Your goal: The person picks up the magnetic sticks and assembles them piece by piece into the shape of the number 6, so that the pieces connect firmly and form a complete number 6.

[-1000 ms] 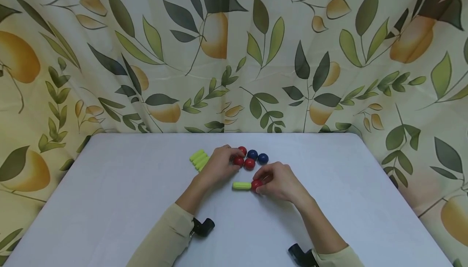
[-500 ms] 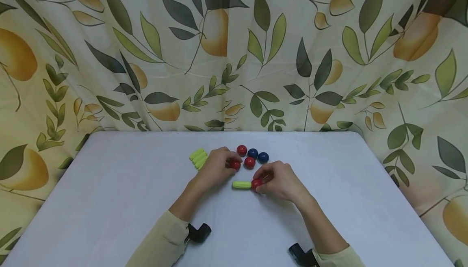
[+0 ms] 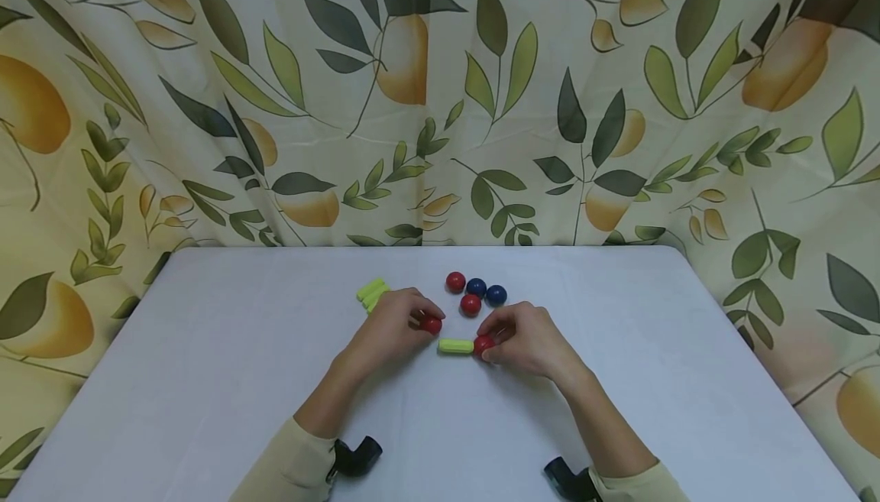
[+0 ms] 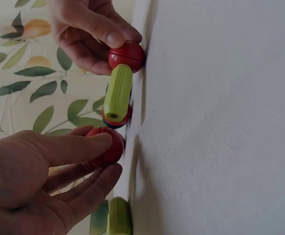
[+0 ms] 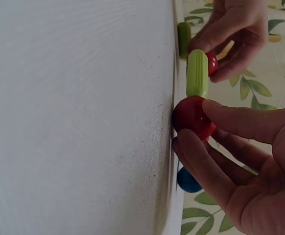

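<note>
The left hand (image 3: 397,324) has drawn a glossy, grooved red ball (image 3: 432,325) away from the cluster since the earlier frame, pinching it near the holed end of a ribbed green rod (image 3: 455,346). The right hand (image 3: 528,339) grips a second red ball (image 3: 483,345) at the rod's other end. Farther out, smooth loose red balls (image 3: 470,305), blue balls (image 3: 496,295) and more green rods (image 3: 371,290) lie on the white, finely textured tabletop (image 3: 619,311).

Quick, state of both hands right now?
Left hand: holding a red ball between thumb and fingers.
Right hand: holding another red ball, a green stick end-on to it.
</note>
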Motion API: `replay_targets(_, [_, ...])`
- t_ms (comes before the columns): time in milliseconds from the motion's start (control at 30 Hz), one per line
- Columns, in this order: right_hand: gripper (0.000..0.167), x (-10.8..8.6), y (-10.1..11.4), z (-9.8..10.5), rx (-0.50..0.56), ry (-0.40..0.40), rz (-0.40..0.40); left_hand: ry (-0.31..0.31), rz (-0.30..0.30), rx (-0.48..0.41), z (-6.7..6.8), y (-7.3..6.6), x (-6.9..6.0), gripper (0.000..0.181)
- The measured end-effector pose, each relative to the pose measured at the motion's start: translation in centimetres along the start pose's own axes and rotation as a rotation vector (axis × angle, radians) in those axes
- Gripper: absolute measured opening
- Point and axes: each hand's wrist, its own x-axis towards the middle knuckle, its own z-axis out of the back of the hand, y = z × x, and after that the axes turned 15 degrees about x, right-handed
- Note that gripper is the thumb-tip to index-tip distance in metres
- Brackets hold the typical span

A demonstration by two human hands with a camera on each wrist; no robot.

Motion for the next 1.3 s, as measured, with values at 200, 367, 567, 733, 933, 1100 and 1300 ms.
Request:
replay_targets(200, [0.023, 0.0, 0.0, 0.1, -0.008, -0.004, -0.004, 0.034, 0.016, -0.003, 0.1, 0.4, -1.0, 0.028])
replay_targets(367, [0.025, 0.1, 0.0, 0.1, -0.001, -0.004, -0.004, 0.058, 0.018, -0.009, 0.3, 0.7, -1.4, 0.028])
replay_targets(567, [0.025, 0.2, -0.1, 0.0, 0.009, -0.008, -0.020, 0.074, 0.007, -0.010, 0.4, 1.0, -1.6, 0.029])
replay_targets(733, [0.025, 0.1, -0.1, 0.0, 0.000, -0.007, -0.013, 0.072, 0.004, -0.008, 0.4, 1.1, -1.7, 0.030])
replay_targets(933, [0.024, 0.0, 0.1, -0.1, -0.003, -0.006, 0.004, 0.056, -0.019, -0.007, 0.1, 1.1, -1.6, 0.030])
replay_targets(1100, [0.023, 0.0, 0.2, -0.3, 0.000, -0.012, -0.008, 0.055, -0.030, -0.008, 0.1, 1.0, -1.6, 0.031])
replay_targets(1300, [0.023, 0.0, 0.1, -0.5, -0.008, -0.020, -0.016, 0.065, -0.015, -0.010, -0.1, 1.0, -1.6, 0.030])
